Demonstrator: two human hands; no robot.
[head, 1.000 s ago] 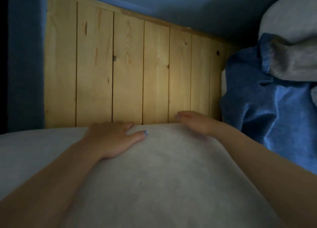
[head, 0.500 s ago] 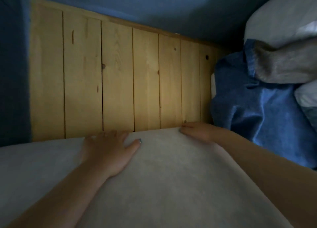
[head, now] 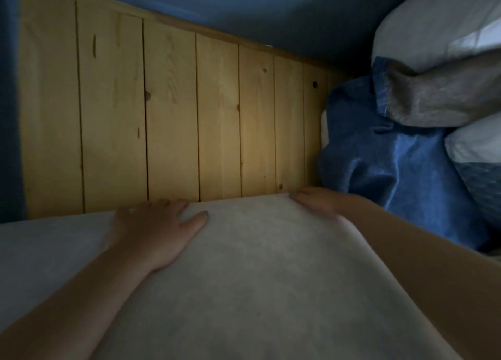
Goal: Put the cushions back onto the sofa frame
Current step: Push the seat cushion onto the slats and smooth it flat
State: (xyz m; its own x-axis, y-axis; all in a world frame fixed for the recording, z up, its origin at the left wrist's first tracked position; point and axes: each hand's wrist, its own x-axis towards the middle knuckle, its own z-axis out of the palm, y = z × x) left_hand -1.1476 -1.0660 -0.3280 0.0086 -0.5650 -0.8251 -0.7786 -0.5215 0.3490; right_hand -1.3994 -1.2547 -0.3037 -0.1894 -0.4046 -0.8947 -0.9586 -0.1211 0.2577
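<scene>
Your left hand (head: 154, 229) lies flat on the grey cushion (head: 257, 278), fingers spread, fingertips at its far edge. Your right hand (head: 314, 201), slightly blurred, rests with straight fingers on the far right corner of that edge. The cushion fills the near half, its far edge lying across the wooden slats (head: 173, 115) of the sofa frame. Bare slats run from there to the blue backrest (head: 244, 4). A blue armrest (head: 9, 115) bounds the left, and a crumpled blue cover (head: 393, 169) with pillows (head: 433, 20) crowds the right. Since half a second ago, both hands keep their places and the cushion edge has hardly shifted.
</scene>
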